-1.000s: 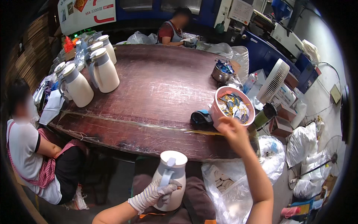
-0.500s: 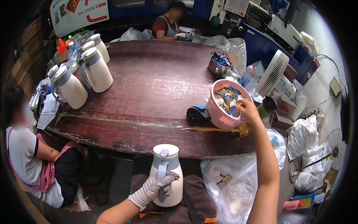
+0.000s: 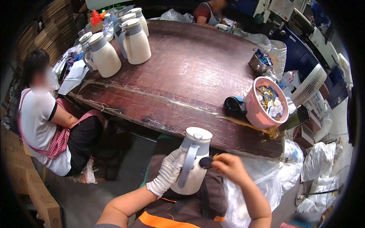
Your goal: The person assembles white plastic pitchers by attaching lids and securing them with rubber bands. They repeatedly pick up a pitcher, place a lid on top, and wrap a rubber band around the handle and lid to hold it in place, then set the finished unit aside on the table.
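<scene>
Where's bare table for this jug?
Mid-table between standing jugs and pink bucket looks bare; so does the near strip beyond the held jug. Crowded: left end, by those jugs; right end, by bucket, dark pouch and metal pot.

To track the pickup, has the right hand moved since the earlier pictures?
Yes: the right hand has moved away from the pink bucket, leftward and closer in, to beside the jug.

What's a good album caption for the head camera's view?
Gloved left hand on a cream-and-grey jug, bare right hand holding a dark round tag beside it.
</scene>
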Tool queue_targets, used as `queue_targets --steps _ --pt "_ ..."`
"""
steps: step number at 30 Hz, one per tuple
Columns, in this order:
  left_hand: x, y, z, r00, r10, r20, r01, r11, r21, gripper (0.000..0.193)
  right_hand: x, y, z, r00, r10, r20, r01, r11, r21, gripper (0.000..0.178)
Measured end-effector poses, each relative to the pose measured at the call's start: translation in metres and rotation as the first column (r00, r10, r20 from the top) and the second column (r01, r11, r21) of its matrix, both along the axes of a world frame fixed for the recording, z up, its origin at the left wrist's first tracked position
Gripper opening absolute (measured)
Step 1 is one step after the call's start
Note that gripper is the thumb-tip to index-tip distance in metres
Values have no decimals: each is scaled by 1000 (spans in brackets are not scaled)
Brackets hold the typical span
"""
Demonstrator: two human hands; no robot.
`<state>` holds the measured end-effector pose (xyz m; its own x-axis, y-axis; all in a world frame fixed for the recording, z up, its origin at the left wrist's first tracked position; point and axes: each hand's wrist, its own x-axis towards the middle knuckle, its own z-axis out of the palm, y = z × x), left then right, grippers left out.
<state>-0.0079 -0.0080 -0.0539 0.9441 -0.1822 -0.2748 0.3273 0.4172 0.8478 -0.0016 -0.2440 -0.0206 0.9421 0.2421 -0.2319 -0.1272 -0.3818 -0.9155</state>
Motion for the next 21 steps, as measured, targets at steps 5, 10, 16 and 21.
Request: queue_targets --steps 5,10,16,21 --pt "4 17 12 943 -332 36 297 882 367 29 -6 42 -1 994 71 77 -65 995 -82 19" --pt "4 20 13 987 39 -158 -24 995 92 18 -10 27 19 953 261 156 -139 830 -539 18" --pt "-1 16 15 977 211 -4 -211 977 19 18 -9 7 16 984 125 124 -175 768 616 17" --pt "5 9 32 976 205 77 -207 978 31 14 1 32 26 992 46 -114 48 703 709 30"
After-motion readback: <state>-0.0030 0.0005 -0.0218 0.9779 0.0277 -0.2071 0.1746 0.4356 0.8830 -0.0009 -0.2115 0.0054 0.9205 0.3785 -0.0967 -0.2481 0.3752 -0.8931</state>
